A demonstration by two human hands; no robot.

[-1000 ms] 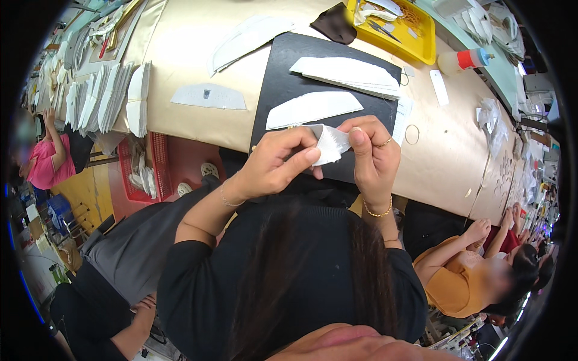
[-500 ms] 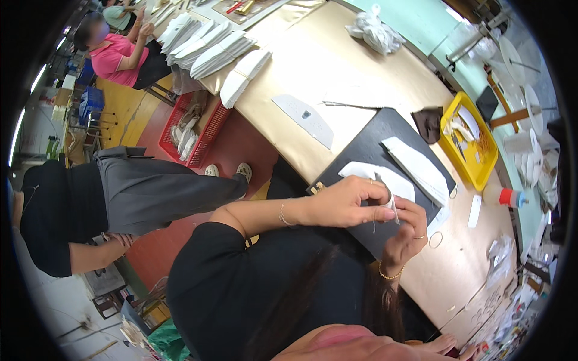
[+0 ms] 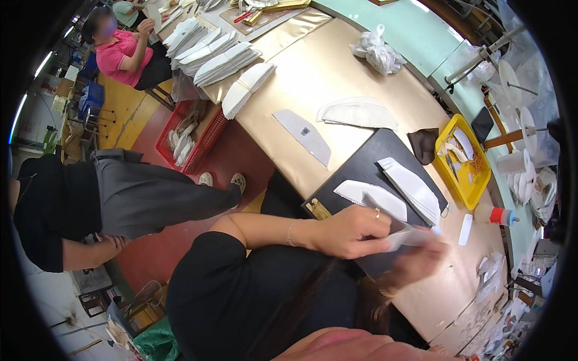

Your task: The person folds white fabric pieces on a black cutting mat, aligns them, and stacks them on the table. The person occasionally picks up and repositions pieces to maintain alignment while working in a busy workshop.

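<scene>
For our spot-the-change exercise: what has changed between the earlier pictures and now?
The view has turned left, so the table appears slanted. The pale piece in the left hand, curled earlier, looks more opened out. The right hand is now blurred, its hold unclear. The white pieces on the black board and the yellow tray stay put.

A thin, pale grey-and-white piece (image 3: 408,236) is held, visibly bent, over the near part of the black board (image 3: 362,162), its full outline partly covered and blurred.
</scene>
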